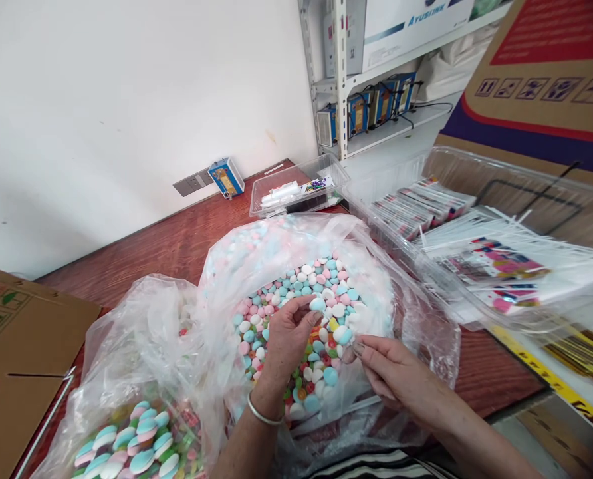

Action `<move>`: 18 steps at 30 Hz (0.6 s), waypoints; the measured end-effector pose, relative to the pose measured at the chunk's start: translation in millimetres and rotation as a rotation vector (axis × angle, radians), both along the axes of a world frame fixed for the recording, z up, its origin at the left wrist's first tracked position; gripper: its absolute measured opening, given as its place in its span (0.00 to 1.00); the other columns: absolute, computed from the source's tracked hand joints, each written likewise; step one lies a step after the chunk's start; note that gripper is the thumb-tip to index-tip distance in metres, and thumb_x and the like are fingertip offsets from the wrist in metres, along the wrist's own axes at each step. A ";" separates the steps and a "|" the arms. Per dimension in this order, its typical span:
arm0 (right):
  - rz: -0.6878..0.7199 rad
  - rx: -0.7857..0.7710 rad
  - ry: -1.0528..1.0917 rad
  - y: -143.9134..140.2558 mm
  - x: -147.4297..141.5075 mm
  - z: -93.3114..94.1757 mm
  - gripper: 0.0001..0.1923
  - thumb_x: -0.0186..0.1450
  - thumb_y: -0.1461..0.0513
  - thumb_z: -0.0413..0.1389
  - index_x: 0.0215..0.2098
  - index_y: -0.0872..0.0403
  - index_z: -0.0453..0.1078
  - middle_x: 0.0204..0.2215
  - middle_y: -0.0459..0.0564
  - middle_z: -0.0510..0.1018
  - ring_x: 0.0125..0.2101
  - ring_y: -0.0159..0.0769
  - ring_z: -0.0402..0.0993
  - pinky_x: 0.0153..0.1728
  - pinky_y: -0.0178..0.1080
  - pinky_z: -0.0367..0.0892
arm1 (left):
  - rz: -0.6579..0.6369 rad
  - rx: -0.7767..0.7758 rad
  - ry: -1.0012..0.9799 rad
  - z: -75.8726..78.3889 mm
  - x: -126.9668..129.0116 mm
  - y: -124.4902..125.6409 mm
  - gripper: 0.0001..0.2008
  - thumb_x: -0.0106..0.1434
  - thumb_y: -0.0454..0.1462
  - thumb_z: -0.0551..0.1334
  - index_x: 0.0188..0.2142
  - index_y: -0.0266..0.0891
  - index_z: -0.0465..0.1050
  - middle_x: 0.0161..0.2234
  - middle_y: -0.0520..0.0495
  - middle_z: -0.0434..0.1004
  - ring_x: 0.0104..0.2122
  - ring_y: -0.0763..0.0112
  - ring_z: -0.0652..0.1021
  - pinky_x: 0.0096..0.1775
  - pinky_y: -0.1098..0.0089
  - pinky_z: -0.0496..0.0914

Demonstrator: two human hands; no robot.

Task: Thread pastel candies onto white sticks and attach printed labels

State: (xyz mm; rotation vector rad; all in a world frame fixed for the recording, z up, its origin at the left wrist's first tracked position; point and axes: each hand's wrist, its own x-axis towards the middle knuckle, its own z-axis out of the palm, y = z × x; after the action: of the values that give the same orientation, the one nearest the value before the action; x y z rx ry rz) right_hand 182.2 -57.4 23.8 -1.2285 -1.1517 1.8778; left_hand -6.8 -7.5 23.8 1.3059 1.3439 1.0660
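My left hand (289,332), with a metal bangle at the wrist, is pinched at its fingertips on a pale blue candy (318,305). My right hand (391,366) is closed in a pinch lower and to the right. A blue and white candy (345,336) lies right by its fingertips; what the pinch holds is too small to make out. Both hands are over an open clear plastic bag (376,273) full of pink, white and blue marshmallow-like candies (304,276), with green, red and yellow gummies (304,372) among them.
At lower left, another plastic bag (141,332) holds striped candies (141,439). Cardboard boxes (22,352) flank the wooden table (151,256). On the right stands a clear bin (416,259) of white sticks and printed packets; a smaller clear tray (301,179) sits behind. Metal shelving (343,86) rises beyond.
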 end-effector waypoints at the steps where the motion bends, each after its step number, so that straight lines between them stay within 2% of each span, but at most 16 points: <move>1: -0.001 -0.006 -0.004 0.1 0.0 1.1 0.19 0.66 0.48 0.47 0.35 0.53 0.69 0.10 0.33 0.54 0.11 0.25 0.40 0.13 0.30 0.40 | 0.004 0.010 0.031 -0.5 -0.8 -0.2 0.16 0.60 0.43 0.65 0.46 0.40 0.76 0.32 0.46 0.81 0.33 0.65 0.80 0.37 0.65 0.76; 7: -0.004 -0.028 0.000 0.7 -1.6 2.9 0.18 0.65 0.47 0.47 0.34 0.52 0.68 0.09 0.32 0.53 0.11 0.26 0.39 0.13 0.30 0.39 | -0.008 0.129 0.227 -4.5 -1.5 -1.7 0.13 0.61 0.41 0.64 0.45 0.42 0.77 0.34 0.45 0.81 0.34 0.65 0.80 0.36 0.66 0.75; 11: -0.019 -0.048 0.045 1.1 -3.7 0.0 0.18 0.65 0.47 0.48 0.34 0.52 0.68 0.09 0.33 0.54 0.11 0.25 0.39 0.13 0.30 0.39 | -0.034 0.188 0.255 -5.6 -1.2 -1.9 0.12 0.62 0.40 0.64 0.46 0.42 0.77 0.38 0.45 0.81 0.35 0.65 0.79 0.36 0.67 0.74; 18: -0.049 -0.015 0.082 0.7 -9.7 -4.3 0.16 0.66 0.48 0.49 0.34 0.51 0.67 0.10 0.32 0.50 0.12 0.25 0.39 0.13 0.30 0.37 | -0.049 0.247 0.250 -6.2 1.0 -2.8 0.12 0.63 0.39 0.63 0.46 0.42 0.77 0.38 0.44 0.80 0.35 0.66 0.79 0.36 0.67 0.74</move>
State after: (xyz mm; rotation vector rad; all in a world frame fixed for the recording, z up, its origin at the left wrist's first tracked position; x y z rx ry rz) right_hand 172.4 -56.6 19.5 -1.1663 -1.0569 1.8852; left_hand -5.8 -10.3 17.6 1.6925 1.3852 1.0869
